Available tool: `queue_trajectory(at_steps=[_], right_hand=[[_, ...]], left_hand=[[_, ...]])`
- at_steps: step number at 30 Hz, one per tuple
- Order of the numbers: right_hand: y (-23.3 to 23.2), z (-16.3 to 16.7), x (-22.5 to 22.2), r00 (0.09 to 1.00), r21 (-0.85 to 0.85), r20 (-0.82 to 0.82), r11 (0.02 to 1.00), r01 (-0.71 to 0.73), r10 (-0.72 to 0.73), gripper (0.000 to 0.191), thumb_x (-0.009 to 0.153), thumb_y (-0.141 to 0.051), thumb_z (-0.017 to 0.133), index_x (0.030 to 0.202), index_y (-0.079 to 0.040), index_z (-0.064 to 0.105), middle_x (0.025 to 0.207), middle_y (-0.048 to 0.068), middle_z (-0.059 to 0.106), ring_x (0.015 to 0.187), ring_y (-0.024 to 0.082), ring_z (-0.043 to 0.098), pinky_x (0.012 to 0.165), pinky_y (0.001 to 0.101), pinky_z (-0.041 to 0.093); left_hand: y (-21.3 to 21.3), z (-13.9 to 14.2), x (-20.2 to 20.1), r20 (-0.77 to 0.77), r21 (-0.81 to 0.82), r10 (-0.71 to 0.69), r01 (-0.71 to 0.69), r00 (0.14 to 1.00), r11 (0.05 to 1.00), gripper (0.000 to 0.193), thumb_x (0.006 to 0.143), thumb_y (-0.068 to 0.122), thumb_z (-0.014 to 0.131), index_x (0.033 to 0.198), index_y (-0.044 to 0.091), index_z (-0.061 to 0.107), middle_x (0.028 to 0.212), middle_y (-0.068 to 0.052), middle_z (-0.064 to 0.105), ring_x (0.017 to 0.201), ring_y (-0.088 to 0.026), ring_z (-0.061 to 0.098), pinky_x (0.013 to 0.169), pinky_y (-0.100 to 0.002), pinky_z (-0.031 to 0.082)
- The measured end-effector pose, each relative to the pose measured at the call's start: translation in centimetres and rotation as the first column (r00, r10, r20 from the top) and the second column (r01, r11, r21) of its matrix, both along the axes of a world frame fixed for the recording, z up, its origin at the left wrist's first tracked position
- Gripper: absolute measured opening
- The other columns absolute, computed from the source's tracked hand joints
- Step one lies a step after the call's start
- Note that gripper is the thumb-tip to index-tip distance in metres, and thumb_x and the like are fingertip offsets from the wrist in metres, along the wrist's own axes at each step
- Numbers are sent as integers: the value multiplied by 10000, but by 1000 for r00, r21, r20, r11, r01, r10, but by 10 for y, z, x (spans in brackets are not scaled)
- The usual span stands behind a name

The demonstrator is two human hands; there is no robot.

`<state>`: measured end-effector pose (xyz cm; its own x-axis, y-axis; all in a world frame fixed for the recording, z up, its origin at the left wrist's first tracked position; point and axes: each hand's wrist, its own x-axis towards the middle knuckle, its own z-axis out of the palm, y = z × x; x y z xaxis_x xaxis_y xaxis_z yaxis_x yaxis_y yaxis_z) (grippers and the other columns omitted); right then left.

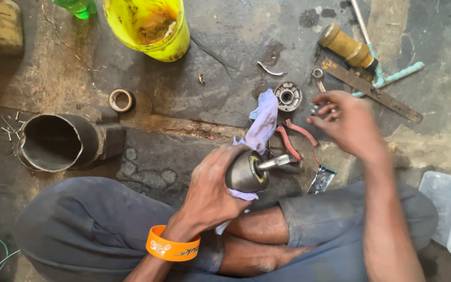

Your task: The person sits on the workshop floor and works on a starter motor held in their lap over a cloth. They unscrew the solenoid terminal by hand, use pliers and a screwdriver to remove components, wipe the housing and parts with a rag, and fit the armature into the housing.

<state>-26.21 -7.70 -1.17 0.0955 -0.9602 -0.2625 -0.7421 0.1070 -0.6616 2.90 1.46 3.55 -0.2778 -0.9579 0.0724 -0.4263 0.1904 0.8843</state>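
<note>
— Two hands at work, both bare. What has the left hand (212,183) got?

— Its fingers are curled tight round a dark metal rotor (246,171) with a steel shaft (275,162) pointing toward three o'clock, held above the person's crossed legs. An orange wristband (172,245) sits on that wrist.

— And the right hand (346,121)?

— Blurred, up at two o'clock from the rotor. Its fingertips are pinched on some small metal bits (323,108); I cannot tell what they are.

— Around them?

— A pale purple rag (262,122) lies at twelve o'clock of the rotor, red-handled pliers (294,137) just beside it, and a round metal end cap (288,96) beyond. At nine o'clock on the floor (220,52) lies a dark motor housing (61,142); a yellow bucket (155,28) stands at eleven.
</note>
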Motion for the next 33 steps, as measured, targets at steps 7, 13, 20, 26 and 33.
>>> queue_trajectory(at_steps=[7,13,20,26,33], right_hand=[[12,47,29,999,-107,42,994,32,-27,260,892,-105,787,1135,-43,720,1099,94,720,916,164,714,781,307,571],[48,101,44,858,-155,219,885,-439,464,398,777,-193,814,1144,-65,730,1127,70,743,1091,236,710,1013,392,525],[45,77,60,810,-175,192,832,-527,553,365,781,-232,815,1107,-83,744,1064,64,736,1047,239,728,1244,513,337],[45,70,61,788,-178,195,811,-558,584,340,757,-227,806,1049,-75,720,1023,49,745,997,238,729,1221,531,279],[40,50,50,813,-28,215,835,-549,541,336,681,-196,849,981,-84,743,929,31,766,854,200,751,1211,506,280]], left_hand=[[2,5,-1,-121,-28,-104,102,987,994,642,706,188,860,1273,48,593,1173,-139,686,1123,-363,674,966,-439,549],[3,0,-2,-66,-17,-60,59,996,998,620,700,152,827,1263,36,594,1174,-156,672,1129,-387,657,971,-449,538],[4,-2,-1,-63,-31,-54,52,997,998,627,715,145,819,1279,16,577,1186,-174,664,1131,-396,652,972,-454,534],[7,-2,-3,-9,25,-52,52,999,998,631,687,147,822,1261,19,592,1144,-169,671,1093,-397,648,930,-459,529],[7,-2,-4,27,72,-62,59,998,996,692,627,126,827,1262,6,581,1137,-182,655,1082,-409,626,922,-473,515]])
